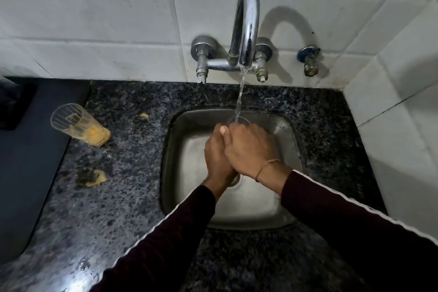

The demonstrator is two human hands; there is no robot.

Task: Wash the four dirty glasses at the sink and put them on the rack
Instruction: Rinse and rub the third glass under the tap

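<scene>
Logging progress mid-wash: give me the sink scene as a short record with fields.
tap: the faucet is running, its stream falling onto the glass
held glass: a clear glass over the sink, mostly hidden by both hands
left hand: wrapped around the glass
right hand: clasped over the left, on the glass
waiting: one dirty glass with yellow residue on the counter
spills: yellow smears on the counter
rack: not in view
</scene>
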